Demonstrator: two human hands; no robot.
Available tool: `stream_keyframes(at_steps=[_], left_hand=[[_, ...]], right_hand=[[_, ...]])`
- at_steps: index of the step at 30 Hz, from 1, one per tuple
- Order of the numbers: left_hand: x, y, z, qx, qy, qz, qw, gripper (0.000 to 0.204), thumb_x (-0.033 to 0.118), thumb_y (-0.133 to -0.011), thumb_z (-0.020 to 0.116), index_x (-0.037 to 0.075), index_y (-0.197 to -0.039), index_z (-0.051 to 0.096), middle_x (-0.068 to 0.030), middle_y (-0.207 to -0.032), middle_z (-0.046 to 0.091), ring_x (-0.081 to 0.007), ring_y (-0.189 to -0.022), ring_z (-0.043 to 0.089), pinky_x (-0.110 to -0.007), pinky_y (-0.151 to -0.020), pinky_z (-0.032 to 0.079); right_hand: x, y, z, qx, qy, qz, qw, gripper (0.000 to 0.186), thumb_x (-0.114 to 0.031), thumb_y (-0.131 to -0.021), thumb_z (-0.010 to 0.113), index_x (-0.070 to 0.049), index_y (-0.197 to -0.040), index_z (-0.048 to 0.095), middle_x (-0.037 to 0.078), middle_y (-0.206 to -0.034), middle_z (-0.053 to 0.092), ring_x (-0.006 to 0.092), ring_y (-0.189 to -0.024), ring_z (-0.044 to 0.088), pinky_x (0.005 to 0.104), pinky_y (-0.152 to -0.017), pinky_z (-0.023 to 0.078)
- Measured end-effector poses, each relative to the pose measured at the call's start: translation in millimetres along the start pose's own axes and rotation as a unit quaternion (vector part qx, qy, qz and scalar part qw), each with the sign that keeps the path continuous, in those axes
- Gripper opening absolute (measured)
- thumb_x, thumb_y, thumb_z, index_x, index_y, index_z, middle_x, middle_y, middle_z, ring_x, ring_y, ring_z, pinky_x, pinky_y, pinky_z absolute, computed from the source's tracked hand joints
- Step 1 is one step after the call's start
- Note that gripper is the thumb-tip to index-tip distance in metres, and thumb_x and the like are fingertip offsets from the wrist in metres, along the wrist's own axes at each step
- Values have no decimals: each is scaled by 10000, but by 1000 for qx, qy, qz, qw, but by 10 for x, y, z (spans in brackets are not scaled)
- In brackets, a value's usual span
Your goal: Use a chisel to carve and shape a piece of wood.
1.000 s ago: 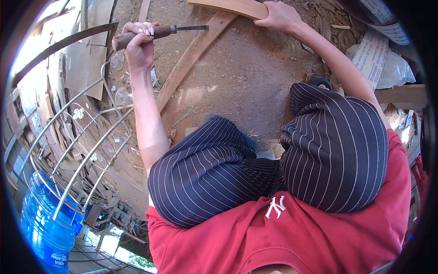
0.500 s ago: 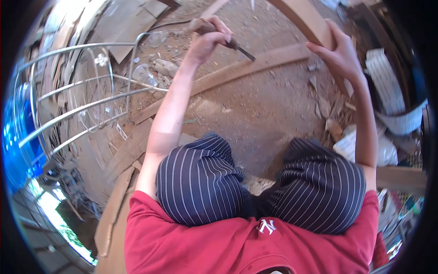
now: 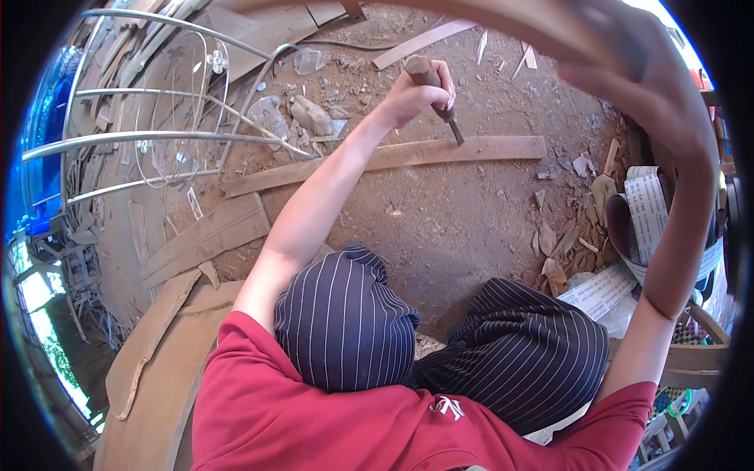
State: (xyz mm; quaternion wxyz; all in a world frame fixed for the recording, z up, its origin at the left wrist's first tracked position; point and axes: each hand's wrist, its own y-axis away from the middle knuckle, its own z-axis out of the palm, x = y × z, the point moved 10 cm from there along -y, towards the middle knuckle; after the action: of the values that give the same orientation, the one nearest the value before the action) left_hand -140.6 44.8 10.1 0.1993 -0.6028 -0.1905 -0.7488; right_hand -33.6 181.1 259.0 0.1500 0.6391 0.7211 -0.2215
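My left hand [image 3: 408,100] is closed round the wooden handle of a chisel [image 3: 426,72]. Its narrow dark blade points down, and the tip appears over a long flat plank [image 3: 503,148] on the ground; contact cannot be made out. High on the right, close to the camera, my right hand [image 3: 640,106] grips a long piece of wood [image 3: 487,17]. This piece crosses the top of the view and is smeared by motion, with its far end out of sight. The fingers of that hand are partly hidden and blurred.
A metal-tube frame [image 3: 157,140] stands at the left beside a blue plastic thing [image 3: 47,141]. Wood offcuts [image 3: 212,231] and a curved board [image 3: 157,369] lie lower left. Dry leaves [image 3: 561,243] and a rolled printed white strip [image 3: 646,212] are at the right.
The piece of wood in my right hand has swung up nearer the camera, across the top. My left hand with the chisel sits further right and lower in the picture; the view has shifted too.
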Motion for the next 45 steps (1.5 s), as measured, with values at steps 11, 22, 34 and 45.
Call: stream_keyframes(at_steps=[11, 22, 34, 45], left_hand=[[43, 104, -64, 15, -30, 12, 999, 89, -33, -711, 618, 45, -722, 576, -52, -690, 615, -139, -659, 597, -282, -614, 466], [-73, 140, -278, 37, -44, 22, 998, 25, 49, -798, 634, 61, -795, 614, -41, -748, 638, -138, -740, 624, -309, -681, 509], [15, 168, -69, -27, -13, 24, 999, 129, -42, -731, 577, 81, -753, 548, -23, -765, 586, -128, -771, 577, -295, -733, 463], [55, 147, -15, -16, -19, 17, 1000, 123, -38, -734, 579, 80, -736, 542, -18, -761, 584, -124, -771, 579, -281, -685, 456]], right_hand=[[133, 72, 182, 122, -60, 58, 989, 670, -360, -804, 762, 27, -1319, 578, 113, -926, 701, 186, -759, 655, 300, -692, 538], [-328, 197, 541, 6, -42, -79, 996, 651, -214, -766, 797, -18, -1349, 584, 121, -919, 729, 246, -759, 700, 367, -756, 566], [-241, 67, 269, 52, -140, -49, 988, 489, -328, -835, 744, 11, -1178, 666, 98, -950, 711, 172, -758, 656, 306, -671, 509], [207, 19, 29, 65, -212, 54, 974, 407, -266, -923, 631, 38, -1191, 667, 76, -784, 663, 104, -613, 537, 250, -630, 427]])
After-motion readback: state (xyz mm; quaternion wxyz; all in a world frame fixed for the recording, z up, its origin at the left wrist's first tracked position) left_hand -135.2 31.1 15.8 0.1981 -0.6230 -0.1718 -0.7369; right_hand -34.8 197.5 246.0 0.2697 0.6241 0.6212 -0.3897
